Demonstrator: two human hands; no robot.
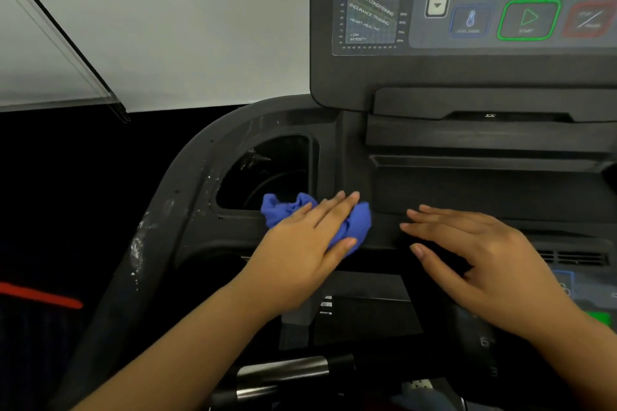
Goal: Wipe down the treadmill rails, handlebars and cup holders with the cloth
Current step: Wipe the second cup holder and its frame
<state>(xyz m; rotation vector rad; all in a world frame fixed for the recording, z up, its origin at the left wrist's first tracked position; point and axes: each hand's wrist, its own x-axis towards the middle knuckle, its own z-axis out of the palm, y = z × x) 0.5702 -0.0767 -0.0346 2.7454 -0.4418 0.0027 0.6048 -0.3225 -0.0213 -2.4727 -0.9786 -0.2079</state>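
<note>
Nearest to me, the short silver-and-black metal handlebar grip is lying across the bottom of my view, and nothing is touching it. Just above it, my left hand is pressing flat, with straight fingers held close together, on the crumpled blue fabric cloth. The cloth is sitting on the dark plastic ledge at the near right corner of the deep black cup holder recess. My right hand is lying spread and empty just beside the cloth, over the matte black console shelf. I cannot tell whether it is touching the shelf.

The risk I am seeing is the cloth slipping over the lip and dropping into the recess, since I am only pinning it with a flat palm and not gripping it. Reaching farther up, a stray finger could also be hitting the green-outlined start button on the grey display panel.

The plastic is looking dull and dusty. The curved left rim is showing white flecks and scuffs, which I am judging will need firmer rubbing. Beyond the console, a plain pale wall is filling the background, and the floor on my left is lying in deep shadow, with a red stripe crossing it.
</note>
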